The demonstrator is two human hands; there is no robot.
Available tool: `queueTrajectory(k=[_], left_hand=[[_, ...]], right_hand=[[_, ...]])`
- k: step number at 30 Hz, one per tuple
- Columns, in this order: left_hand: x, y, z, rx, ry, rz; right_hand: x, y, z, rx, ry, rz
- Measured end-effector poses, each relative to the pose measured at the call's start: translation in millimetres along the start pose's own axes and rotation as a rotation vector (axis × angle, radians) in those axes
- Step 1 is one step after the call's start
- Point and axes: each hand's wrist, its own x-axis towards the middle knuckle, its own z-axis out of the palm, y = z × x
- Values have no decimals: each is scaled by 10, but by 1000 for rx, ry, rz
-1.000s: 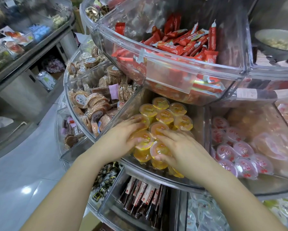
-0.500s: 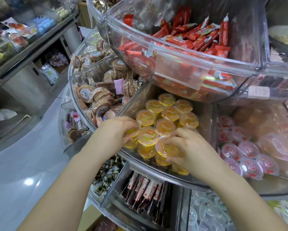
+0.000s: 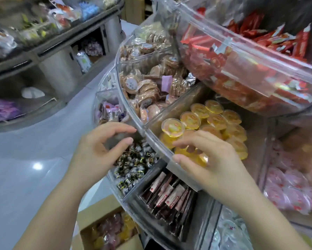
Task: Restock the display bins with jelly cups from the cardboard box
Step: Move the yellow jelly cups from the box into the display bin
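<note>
The left hand (image 3: pixel 95 150) hung outside the bin (image 3: pixel 157 147), fingers loosely curled, holding nothing. The right hand (image 3: pixel 211 163) reached over the rim, fingertips on the orange jelly cups (image 3: pixel 205 127) piled inside. The box (image 3: pixel 106 230) sat below, cups in it.
</note>
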Motion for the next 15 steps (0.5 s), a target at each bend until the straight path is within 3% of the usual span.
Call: queueTrajectory(k=[3, 7, 12, 15], left_hand=[[-656, -382, -316, -68, 185, -258], [-1853, -1220, -400, -163, 357, -724], [-3339, -2295, 110, -216, 339, -1175], [-3903, -2921, 569, -251, 248, -1327]], right_hand=[[44, -369, 675, 238, -269, -74], [-173, -423, 2068, 156, -752, -79], [-953, 360, 3890, -93, -1266, 221], [-1352, 1097, 4710, -199, -1330, 469]])
